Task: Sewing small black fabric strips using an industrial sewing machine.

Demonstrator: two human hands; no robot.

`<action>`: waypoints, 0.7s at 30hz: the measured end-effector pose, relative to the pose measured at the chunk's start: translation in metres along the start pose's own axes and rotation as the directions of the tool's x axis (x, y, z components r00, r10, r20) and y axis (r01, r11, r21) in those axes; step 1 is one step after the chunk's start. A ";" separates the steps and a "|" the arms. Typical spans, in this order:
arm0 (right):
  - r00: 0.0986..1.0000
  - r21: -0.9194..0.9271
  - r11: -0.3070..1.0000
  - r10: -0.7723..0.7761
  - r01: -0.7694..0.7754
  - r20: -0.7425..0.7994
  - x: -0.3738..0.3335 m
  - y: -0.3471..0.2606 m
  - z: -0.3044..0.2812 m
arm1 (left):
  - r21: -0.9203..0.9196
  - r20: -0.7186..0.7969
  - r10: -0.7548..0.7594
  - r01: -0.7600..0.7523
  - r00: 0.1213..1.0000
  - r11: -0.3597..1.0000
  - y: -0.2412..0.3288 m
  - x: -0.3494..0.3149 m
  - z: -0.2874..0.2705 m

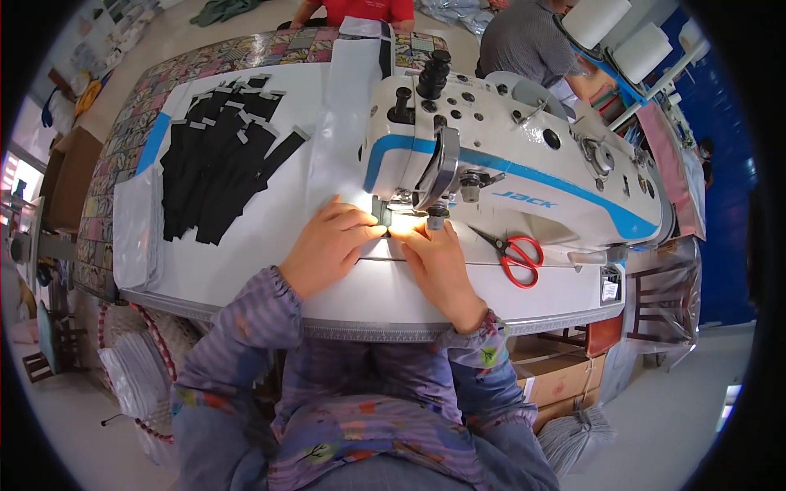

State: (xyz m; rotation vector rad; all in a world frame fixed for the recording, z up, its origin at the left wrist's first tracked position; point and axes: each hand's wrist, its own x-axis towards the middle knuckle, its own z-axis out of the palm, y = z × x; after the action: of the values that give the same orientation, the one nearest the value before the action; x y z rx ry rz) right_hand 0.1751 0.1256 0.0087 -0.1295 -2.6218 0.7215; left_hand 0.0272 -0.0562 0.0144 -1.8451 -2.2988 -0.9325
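Left hand (332, 245), fingers bent, touches black strip (380, 210) at sewing machine (524, 176), likely for alignment; right hand (438, 266), partly curled, beside it; can't tell either's grip.

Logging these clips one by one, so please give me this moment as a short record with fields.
left hand: fingertips at small dark piece
right hand: fingertips close to that piece
sewing machine: white, blue stripe
scissors: red handles, on white table, right of right hand
black strips: piled on table's left
others: red-shirted person, dark-shirted person, beyond table
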 end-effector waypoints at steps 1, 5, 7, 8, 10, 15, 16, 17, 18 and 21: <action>1.000 0.006 1.000 -0.013 0.013 -0.018 0.001 0.000 -0.002 | -0.016 0.008 -0.021 0.021 1.000 1.000 -0.002 0.002 0.000; 0.976 0.139 0.974 0.191 -0.176 -0.102 0.011 0.003 -0.021 | -0.032 -0.010 -0.020 0.019 1.000 0.999 -0.011 0.011 0.002; 0.959 0.258 0.951 0.219 -0.169 -0.179 0.016 0.004 -0.032 | -0.049 -0.026 -0.014 0.012 1.000 0.999 -0.015 0.015 0.004; 0.949 0.249 0.951 0.235 -0.181 -0.209 0.018 0.004 -0.036 | -0.069 -0.038 -0.010 0.007 0.999 0.998 -0.018 0.017 0.004; 0.949 0.203 0.964 0.216 -0.170 -0.231 0.022 0.005 -0.043 | -0.066 -0.041 -0.014 0.011 0.999 0.998 -0.024 0.022 0.006; 0.954 0.024 0.978 0.206 -0.206 -0.219 0.027 0.004 -0.046 | -0.065 -0.036 -0.041 0.039 0.999 0.997 -0.030 0.025 0.009; 0.958 0.027 0.981 0.192 -0.190 -0.215 0.027 0.004 -0.045 | -0.050 -0.053 -0.028 0.026 0.998 0.998 -0.029 0.024 0.010; 0.953 0.020 0.982 0.186 -0.186 -0.238 0.027 0.003 -0.044 | -0.033 -0.050 -0.025 0.024 0.998 0.999 -0.027 0.022 0.009; 0.948 0.018 0.981 0.193 -0.195 -0.254 0.026 0.003 -0.043 | -0.033 -0.067 -0.016 0.014 0.998 0.999 -0.025 0.021 0.009; 0.944 0.061 0.983 0.183 -0.173 -0.274 0.025 0.002 -0.043 | -0.042 -0.065 -0.009 0.007 0.998 0.999 -0.020 0.016 0.008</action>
State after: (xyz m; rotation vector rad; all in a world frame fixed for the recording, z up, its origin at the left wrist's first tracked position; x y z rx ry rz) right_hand 0.1702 0.1520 0.0501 -0.4309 -2.3461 0.7505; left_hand 0.0070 -0.0401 0.0057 -1.7937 -2.2675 -1.0334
